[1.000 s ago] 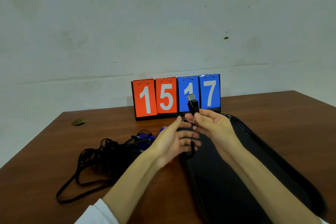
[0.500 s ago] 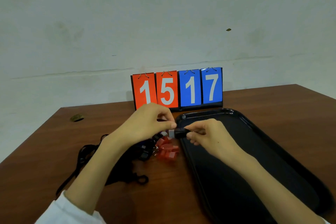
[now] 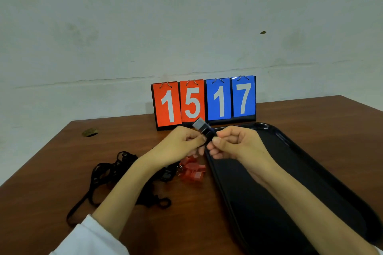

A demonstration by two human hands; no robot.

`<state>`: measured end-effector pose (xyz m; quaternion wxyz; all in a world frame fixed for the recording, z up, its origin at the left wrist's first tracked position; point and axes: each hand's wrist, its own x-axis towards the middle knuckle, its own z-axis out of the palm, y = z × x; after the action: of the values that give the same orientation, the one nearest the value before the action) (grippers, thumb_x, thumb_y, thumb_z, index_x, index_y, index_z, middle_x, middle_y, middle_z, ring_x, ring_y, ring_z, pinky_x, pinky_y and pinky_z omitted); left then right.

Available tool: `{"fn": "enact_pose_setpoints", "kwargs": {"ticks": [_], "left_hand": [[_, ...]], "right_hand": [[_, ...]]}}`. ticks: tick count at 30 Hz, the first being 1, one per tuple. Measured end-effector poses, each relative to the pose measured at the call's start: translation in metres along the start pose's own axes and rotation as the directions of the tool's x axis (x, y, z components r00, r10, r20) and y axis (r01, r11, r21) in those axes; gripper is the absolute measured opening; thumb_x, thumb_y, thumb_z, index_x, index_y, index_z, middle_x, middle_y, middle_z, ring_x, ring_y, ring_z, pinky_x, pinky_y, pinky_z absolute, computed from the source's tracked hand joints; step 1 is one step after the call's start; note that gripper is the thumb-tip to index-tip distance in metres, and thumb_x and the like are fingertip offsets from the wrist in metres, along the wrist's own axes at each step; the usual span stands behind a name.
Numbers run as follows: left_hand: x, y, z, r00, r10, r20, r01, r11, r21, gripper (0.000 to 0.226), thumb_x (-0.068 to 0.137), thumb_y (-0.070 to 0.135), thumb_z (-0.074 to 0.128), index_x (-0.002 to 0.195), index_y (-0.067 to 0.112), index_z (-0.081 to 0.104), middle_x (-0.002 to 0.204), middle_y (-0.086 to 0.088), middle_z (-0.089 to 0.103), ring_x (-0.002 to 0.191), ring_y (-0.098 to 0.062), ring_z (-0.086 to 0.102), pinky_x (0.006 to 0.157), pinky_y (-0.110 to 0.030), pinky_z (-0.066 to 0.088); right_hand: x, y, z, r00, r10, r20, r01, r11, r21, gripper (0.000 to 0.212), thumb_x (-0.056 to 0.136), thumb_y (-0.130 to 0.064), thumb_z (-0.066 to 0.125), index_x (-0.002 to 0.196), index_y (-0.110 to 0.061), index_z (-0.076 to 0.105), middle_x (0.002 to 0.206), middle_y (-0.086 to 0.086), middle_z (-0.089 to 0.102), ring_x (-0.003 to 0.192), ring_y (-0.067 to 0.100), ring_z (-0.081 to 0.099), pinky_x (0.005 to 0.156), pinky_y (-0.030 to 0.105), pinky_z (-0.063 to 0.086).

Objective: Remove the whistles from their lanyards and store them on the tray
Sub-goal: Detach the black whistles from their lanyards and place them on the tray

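Note:
A black whistle [image 3: 204, 130] is pinched between my two hands, its mouthpiece pointing up and to the left. My right hand [image 3: 234, 144] grips its lower end with thumb and fingers. My left hand [image 3: 179, 145] holds it from the left, fingers curled; whether they hold the whistle body or its ring is hidden. Both hands hover over the near-left corner of the black tray [image 3: 310, 172], which looks bare. Red whistles [image 3: 193, 171] lie on the table just left of the tray. A tangle of black lanyards [image 3: 116, 172] lies further left, partly under my left forearm.
A flip scoreboard [image 3: 204, 101] reading 15 and 17 stands at the back of the brown wooden table [image 3: 51, 172], against a pale wall. A small dark chip [image 3: 90, 132] marks the table's far left.
A second ago my hands held the whistle upright with open fingers. They dropped, closed on it at the tray's edge, and now hold it slightly higher, tilted left.

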<state>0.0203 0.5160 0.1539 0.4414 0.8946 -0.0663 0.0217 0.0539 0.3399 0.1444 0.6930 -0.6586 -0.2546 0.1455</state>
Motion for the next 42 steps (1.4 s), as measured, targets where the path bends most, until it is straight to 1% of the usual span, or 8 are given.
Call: {"fn": "enact_pose_setpoints", "kwargs": {"ticks": [6, 12, 19, 22, 25, 32, 36, 42], "left_hand": [[0.001, 0.005, 0.011, 0.997, -0.006, 0.082, -0.017, 0.96, 0.28, 0.026, 0.094, 0.035, 0.051, 0.077, 0.017, 0.059, 0.063, 0.0, 0.058, 0.056, -0.009, 0.052, 0.062, -0.027, 0.046], [-0.007, 0.02, -0.002, 0.993, 0.1, 0.067, -0.12, 0.874, 0.471, 0.025, 0.086, 0.037, 0.062, 0.074, 0.016, 0.065, 0.07, 0.004, 0.06, 0.067, -0.009, 0.056, 0.067, -0.029, 0.047], [-0.005, 0.004, -0.024, 0.994, 0.11, -0.006, -0.104, 0.953, 0.286, 0.015, 0.075, 0.034, 0.074, 0.074, 0.019, 0.071, 0.071, 0.005, 0.066, 0.07, -0.005, 0.061, 0.081, -0.03, 0.053], [-0.004, 0.004, -0.023, 0.997, 0.077, 0.018, -0.078, 0.988, 0.136, 0.021, 0.079, 0.033, 0.068, 0.077, 0.013, 0.073, 0.072, -0.003, 0.067, 0.068, -0.014, 0.063, 0.071, -0.02, 0.053], [-0.004, 0.005, -0.021, 0.999, 0.022, 0.037, -0.024, 0.999, 0.046, 0.027, 0.09, 0.027, 0.057, 0.075, 0.007, 0.068, 0.057, -0.003, 0.057, 0.045, -0.011, 0.046, 0.043, -0.016, 0.037], [-0.003, 0.004, -0.004, 0.99, -0.055, 0.127, 0.047, 0.997, 0.063, 0.036, 0.1, 0.032, 0.04, 0.084, 0.008, 0.061, 0.052, -0.001, 0.051, 0.036, -0.007, 0.035, 0.039, -0.018, 0.03], [-0.003, 0.006, 0.002, 0.992, -0.037, 0.118, 0.004, 0.963, 0.268, 0.029, 0.094, 0.038, 0.05, 0.075, 0.017, 0.06, 0.055, 0.003, 0.055, 0.047, -0.006, 0.049, 0.057, -0.023, 0.044], [-0.006, 0.015, -0.004, 0.994, 0.058, 0.095, -0.09, 0.918, 0.387, 0.031, 0.083, 0.04, 0.065, 0.073, 0.011, 0.062, 0.071, -0.004, 0.062, 0.066, -0.014, 0.058, 0.066, -0.028, 0.048]], "right_hand": [[0.008, 0.017, -0.009, 0.958, 0.041, -0.283, -0.106, 0.97, -0.219, 0.005, 0.084, -0.006, 0.065, 0.088, -0.009, 0.065, 0.078, 0.007, 0.072, 0.069, 0.012, 0.07, 0.063, 0.022, 0.056], [0.005, 0.024, -0.003, 0.995, -0.03, -0.095, -0.041, 0.744, -0.666, 0.008, 0.085, -0.016, 0.067, 0.086, -0.023, 0.064, 0.076, -0.005, 0.069, 0.069, 0.005, 0.067, 0.069, 0.021, 0.056], [0.003, 0.01, -0.004, 0.967, 0.083, 0.241, 0.029, 0.904, -0.428, 0.007, 0.082, -0.007, 0.066, 0.086, -0.013, 0.063, 0.08, 0.007, 0.072, 0.073, 0.016, 0.07, 0.066, 0.022, 0.055], [0.002, 0.004, -0.006, 0.956, 0.062, 0.286, 0.011, 0.969, -0.247, 0.008, 0.082, -0.002, 0.064, 0.085, -0.01, 0.063, 0.078, 0.007, 0.071, 0.072, 0.017, 0.069, 0.064, 0.022, 0.055], [0.002, 0.002, -0.007, 0.968, 0.028, 0.25, -0.003, 0.995, -0.103, 0.008, 0.082, -0.002, 0.061, 0.088, -0.006, 0.062, 0.078, 0.007, 0.071, 0.071, 0.015, 0.068, 0.065, 0.022, 0.054], [0.007, 0.008, -0.012, 0.996, 0.017, -0.082, -0.016, 1.0, 0.005, 0.007, 0.085, -0.001, 0.061, 0.09, -0.005, 0.064, 0.075, 0.006, 0.071, 0.068, 0.014, 0.067, 0.062, 0.021, 0.054], [0.011, 0.017, -0.013, 0.976, -0.037, -0.216, -0.046, 0.928, -0.369, 0.007, 0.084, -0.007, 0.065, 0.087, -0.013, 0.063, 0.076, 0.002, 0.071, 0.07, 0.011, 0.069, 0.064, 0.021, 0.056], [0.007, 0.021, -0.006, 1.0, -0.024, -0.001, 0.016, 0.716, -0.698, 0.012, 0.084, -0.017, 0.067, 0.085, -0.028, 0.061, 0.08, -0.007, 0.067, 0.072, 0.004, 0.066, 0.073, 0.022, 0.055]]}}
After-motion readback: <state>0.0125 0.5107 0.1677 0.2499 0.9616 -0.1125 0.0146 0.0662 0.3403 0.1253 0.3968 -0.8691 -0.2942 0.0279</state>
